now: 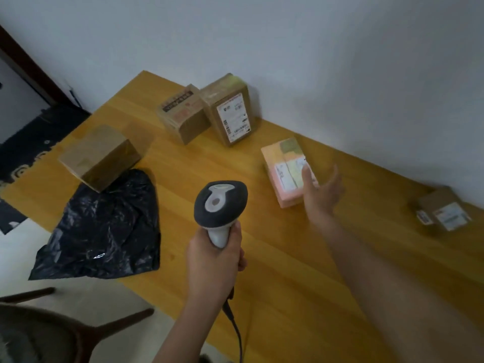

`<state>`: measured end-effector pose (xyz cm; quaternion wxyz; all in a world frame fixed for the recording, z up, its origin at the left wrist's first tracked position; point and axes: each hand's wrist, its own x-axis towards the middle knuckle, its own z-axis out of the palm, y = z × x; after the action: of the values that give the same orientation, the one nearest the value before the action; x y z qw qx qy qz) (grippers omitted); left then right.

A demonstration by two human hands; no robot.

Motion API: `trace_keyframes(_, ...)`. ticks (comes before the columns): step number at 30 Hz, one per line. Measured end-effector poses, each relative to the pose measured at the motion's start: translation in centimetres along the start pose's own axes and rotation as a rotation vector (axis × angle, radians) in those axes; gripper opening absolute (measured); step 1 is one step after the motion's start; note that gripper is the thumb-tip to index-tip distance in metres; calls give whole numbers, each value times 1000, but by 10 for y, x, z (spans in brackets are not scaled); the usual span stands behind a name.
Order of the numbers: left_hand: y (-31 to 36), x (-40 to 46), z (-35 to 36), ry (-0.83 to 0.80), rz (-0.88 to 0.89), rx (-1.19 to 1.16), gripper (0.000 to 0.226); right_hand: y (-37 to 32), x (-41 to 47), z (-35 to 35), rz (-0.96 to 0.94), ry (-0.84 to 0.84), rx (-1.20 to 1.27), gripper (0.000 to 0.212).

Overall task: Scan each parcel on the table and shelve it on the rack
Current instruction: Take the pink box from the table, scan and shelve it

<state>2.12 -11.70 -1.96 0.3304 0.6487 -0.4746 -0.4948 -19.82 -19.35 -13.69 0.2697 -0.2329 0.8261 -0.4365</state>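
A dark wooden chair (78, 328) stands at the lower left, off the table's near edge. Beyond the table's left end lies a dark patterned rug (34, 142) — beside it a dark door frame (28, 64). A pale wall (314, 61) runs along the table's far edge.

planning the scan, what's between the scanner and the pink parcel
Nothing: in the head view only bare table separates the scanner from the pink parcel.

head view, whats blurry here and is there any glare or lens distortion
Head view: the right hand and small box at the right edge are motion-smeared; the scanner in the left hand is sharper; dim, even light; faint sheen on the black bag; the table edges bow from the wide angle.
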Motion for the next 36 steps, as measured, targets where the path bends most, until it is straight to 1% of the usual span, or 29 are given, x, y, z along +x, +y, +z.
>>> trace_keyframes(2,-1,1,4,-24,-9,23,35,9,14,-6,169,-108,93,96)
trace_keyframes(3,-1,2,6,-36,-17,33,36,14,20,-7,217,-166,151,98)
trace_keyframes(4,-2,2,8,-44,-26,36,36,17,25,-8,254,-229,190,95)
trace_keyframes(7,-4,0,15,-50,-42,40,36,18,33,-7,301,-372,160,60)
trace_keyframes(8,-5,-1,17,-53,-44,45,35,17,33,-8,303,-418,135,54)
trace_keyframes(9,-5,-2,20,-55,-44,49,34,14,33,-10,289,-470,109,53)
trace_keyframes(13,-4,-11,29,-62,-62,41,31,7,13,-12,159,-646,0,67)
trace_keyframes(15,-5,-17,30,-57,-67,43,31,10,-2,-9,110,-693,-47,66)
trace_keyframes(17,-9,-24,28,-41,-73,48,32,16,-16,-4,117,-748,-72,72)
trace_keyframes(20,-14,-32,24,-13,-85,54,33,16,-36,6,123,-894,-159,88)
trace_keyframes(21,-16,-35,21,-2,-85,57,33,17,-42,10,111,-938,-208,91)
trace_keyframes(22,-19,-37,19,13,-87,57,33,17,-49,12,94,-975,-265,90)
trace_keyframes(25,-31,-40,11,75,-126,23,32,20,-62,15,29,-1019,-393,78)
trace_keyframes(27,-46,-39,8,131,-168,23,29,25,-65,13,27,-1036,-396,76)
trace_keyframes(30,-71,-34,3,166,-197,88,19,31,-70,7,172,-1005,-302,86)
trace_keyframes(31,-77,-33,3,159,-201,97,18,33,-73,6,226,-985,-276,86)
trace_keyframes(34,-89,-29,2,117,-178,124,14,40,-75,4,290,-973,-245,75)
trace_keyframes(36,-94,-28,2,96,-155,148,15,40,-76,1,310,-992,-215,74)
